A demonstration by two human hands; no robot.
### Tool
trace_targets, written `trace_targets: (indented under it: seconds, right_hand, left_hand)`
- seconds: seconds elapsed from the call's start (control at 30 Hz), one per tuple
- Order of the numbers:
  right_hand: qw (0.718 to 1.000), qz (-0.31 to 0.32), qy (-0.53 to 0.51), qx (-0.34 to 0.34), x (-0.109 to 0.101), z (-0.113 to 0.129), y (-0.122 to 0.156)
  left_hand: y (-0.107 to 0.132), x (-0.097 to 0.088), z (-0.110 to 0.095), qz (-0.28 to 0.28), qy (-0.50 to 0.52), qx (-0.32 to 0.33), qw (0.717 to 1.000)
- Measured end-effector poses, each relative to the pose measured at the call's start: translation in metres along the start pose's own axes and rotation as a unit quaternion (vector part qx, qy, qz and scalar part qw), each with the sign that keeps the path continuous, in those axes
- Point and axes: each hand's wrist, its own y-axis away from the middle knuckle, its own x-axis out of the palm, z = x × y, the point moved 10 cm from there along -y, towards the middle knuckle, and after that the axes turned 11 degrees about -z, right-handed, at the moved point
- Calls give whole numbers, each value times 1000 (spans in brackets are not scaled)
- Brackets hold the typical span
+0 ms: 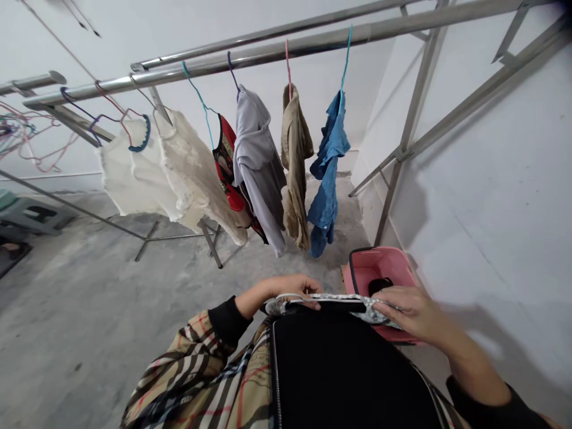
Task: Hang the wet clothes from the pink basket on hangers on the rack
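Close to my body, a garment in grey-and-white patterned cloth [372,314] stretches between my two hands. My left hand [292,288] is closed on its left end, fingers bent over the upper edge. The right end is pinched between the thumb and fingers of my right hand [411,307]. A thin white strip runs along the top edge and loops by my left hand; whether it is a hanger I cannot tell. Most of the garment is hidden below the edge. Behind my right hand stands a pink basket [388,262] with a dark item inside.
Ahead, a metal clothes rack [268,52] carries white tops [134,173], a red-and-black garment [227,161], a grey hooded top [254,143], a khaki garment [295,173] and a blue garment [328,179]. Bare hangers [40,140] hang at left, above a stool [38,214]. A wall borders the right.
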Motion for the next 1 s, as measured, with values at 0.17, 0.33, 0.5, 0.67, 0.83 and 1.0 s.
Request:
trace_targets:
  seconds: [0.17, 0.33, 0.5, 0.67, 0.83, 1.0]
  right_hand:
    - [998, -9, -1, 60, -4, -11, 3]
    - [972, -87, -6, 220, -48, -51, 30]
    - [916, -164, 39, 364, -105, -82, 71]
    - [783, -314, 142, 518, -167, -94, 109]
    - [740, -480, 53, 468, -196, -78, 68]
    - [780, -545, -31, 307, -217, -90, -15]
  left_hand:
    - [10, -64, -9, -305, -295, 4, 905]
    - [30, -83, -14, -452, -289, 41, 843]
    - [30, -64, -13, -467, -142, 126, 864]
    - [37, -67, 22, -535, -63, 75, 839]
    - [44, -62, 49, -551, 9, 22, 834]
    - [48, -45, 53, -557, 26, 4, 830]
